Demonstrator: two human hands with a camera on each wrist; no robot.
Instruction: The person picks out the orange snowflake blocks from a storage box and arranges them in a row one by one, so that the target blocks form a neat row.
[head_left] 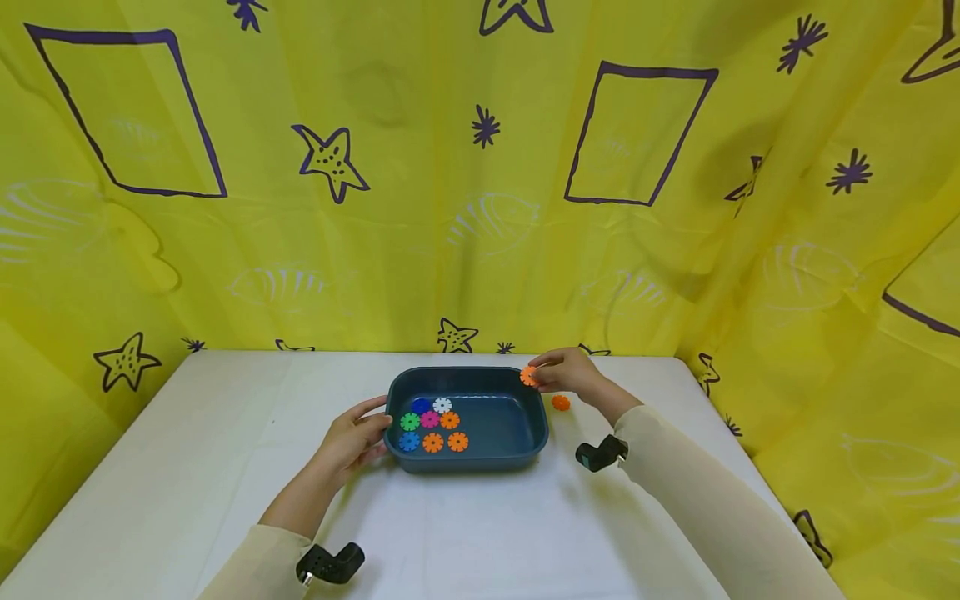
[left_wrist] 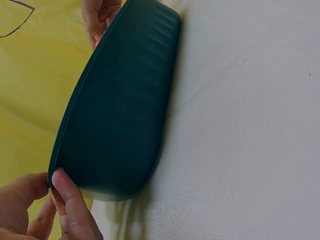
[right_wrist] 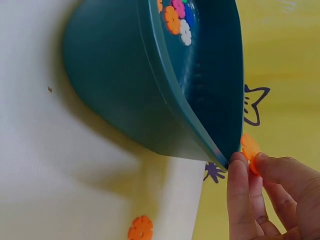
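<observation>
A dark teal plastic basin [head_left: 491, 461] sits on the white table. My left hand [head_left: 354, 437] grips its left end, thumb on the rim and fingers against the outer wall; the left wrist view shows this hold [left_wrist: 65, 210] close up. At the far right corner my right hand [head_left: 566, 371] pinches an orange notched disc [right_wrist: 250, 150] between thumb and fingers, right at the rim. Inside the basin, on its left half, lie several such discs: orange [head_left: 458, 442], green [head_left: 410, 422], pink [head_left: 430, 419], white [head_left: 442, 405] and blue [head_left: 409, 441].
Another orange disc [head_left: 561, 402] lies on the white table [head_left: 480, 533], just right of the basin under the right forearm. A yellow curtain [head_left: 405, 250] printed with stars and fish hangs behind the table and along its sides. Black wrist cameras [head_left: 330, 564] sit on both sleeves.
</observation>
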